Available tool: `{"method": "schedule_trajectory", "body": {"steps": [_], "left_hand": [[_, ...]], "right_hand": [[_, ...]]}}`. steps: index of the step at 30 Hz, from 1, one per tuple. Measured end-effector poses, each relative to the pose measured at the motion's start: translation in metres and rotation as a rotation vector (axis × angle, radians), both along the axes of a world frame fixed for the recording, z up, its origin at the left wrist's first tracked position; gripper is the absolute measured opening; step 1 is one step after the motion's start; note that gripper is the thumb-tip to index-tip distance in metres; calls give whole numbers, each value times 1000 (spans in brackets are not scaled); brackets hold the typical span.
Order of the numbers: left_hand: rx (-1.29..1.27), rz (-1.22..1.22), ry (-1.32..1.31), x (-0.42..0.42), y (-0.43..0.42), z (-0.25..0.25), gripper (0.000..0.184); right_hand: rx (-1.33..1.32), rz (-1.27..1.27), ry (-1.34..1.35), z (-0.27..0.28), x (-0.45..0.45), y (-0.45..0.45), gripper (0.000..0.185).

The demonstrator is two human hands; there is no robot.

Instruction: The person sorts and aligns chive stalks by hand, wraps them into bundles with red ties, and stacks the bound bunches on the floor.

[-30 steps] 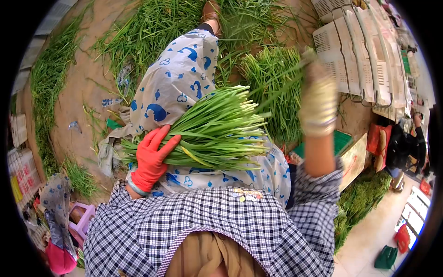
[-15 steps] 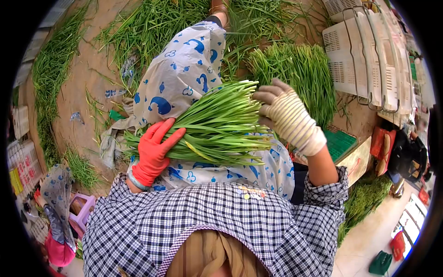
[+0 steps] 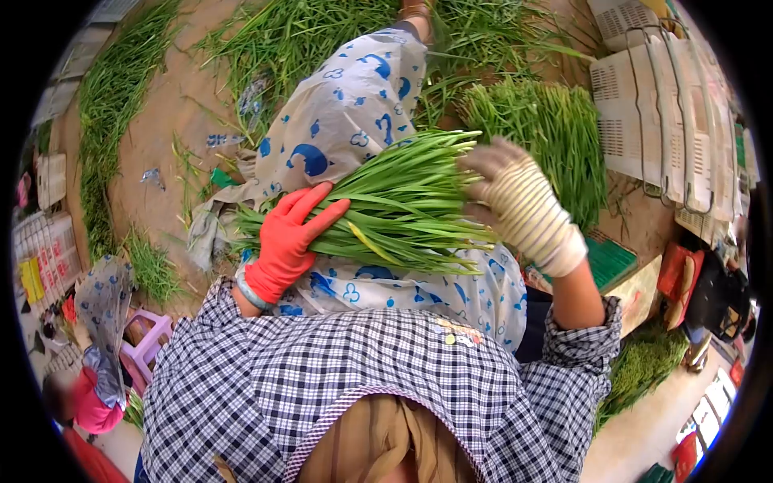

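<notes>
A loose bunch of garlic chives [image 3: 403, 205] lies across my lap on a pale plastic apron [image 3: 342, 105] with blue whale prints. My left hand [image 3: 291, 237], in an orange-red rubber glove, holds the bunch near its leafy left end, fingers laid over the leaves. At the right, beside the cut stem ends, is my right hand [image 3: 523, 193] in a cream-and-grey striped glove. Its fingers are apart and somewhat blurred, with nothing visibly held; the fingertips come close to or touch the stems.
A stack of upright chives [image 3: 539, 145] stands beyond my right hand, near white plastic crates [image 3: 636, 121]. Loose greens [image 3: 121, 121] cover parts of the brown floor. A green board [image 3: 604, 262] lies at the right. Another person in pink [image 3: 97, 398] is near a purple stool [image 3: 147, 346].
The whole view has shifted, so most things appear farther right. My right hand's fingertips are slightly nearer the stem ends. My left hand keeps its place on the bunch.
</notes>
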State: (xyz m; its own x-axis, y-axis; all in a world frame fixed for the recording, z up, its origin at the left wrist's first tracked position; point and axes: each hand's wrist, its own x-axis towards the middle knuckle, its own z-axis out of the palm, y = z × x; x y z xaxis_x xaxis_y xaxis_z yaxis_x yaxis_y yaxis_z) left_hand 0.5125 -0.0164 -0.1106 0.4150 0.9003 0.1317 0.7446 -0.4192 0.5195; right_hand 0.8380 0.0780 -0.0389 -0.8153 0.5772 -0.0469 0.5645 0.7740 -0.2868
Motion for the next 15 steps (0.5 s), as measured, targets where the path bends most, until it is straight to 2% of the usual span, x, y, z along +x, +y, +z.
{"method": "schedule_trajectory", "body": {"steps": [2,3,4,6,7,9,10,11,12,14,15], "left_hand": [[-18,-10,13,-2,1,-1,68],[-23,-18,20,-3,1,-2,68],[-26,-30,23,-3,1,-2,69],[-25,-33,21,-2,0,-1,69],[-30,-26,20,-1,1,0,69],[-40,-18,19,0,2,2,69],[-64,-14,29,0,3,5,69],[-89,-7,38,1,4,7,70],[-87,-4,36,2,6,10,70],[-168,3,11,4,8,18,71],[-166,1,14,4,9,20,71]], "right_hand": [[-12,-200,-322,-11,12,15,11],[239,-316,12,-9,41,29,7],[215,-649,373,2,55,42,9],[20,-854,673,25,78,67,20],[49,-736,742,45,55,64,24],[141,-464,480,61,4,33,34],[207,-303,152,60,-22,9,39],[-3,-187,164,43,-43,-7,48],[-103,-115,-108,40,-75,-22,47],[127,-70,39,-17,-87,-52,30],[129,-72,42,-18,-87,-52,30]]}}
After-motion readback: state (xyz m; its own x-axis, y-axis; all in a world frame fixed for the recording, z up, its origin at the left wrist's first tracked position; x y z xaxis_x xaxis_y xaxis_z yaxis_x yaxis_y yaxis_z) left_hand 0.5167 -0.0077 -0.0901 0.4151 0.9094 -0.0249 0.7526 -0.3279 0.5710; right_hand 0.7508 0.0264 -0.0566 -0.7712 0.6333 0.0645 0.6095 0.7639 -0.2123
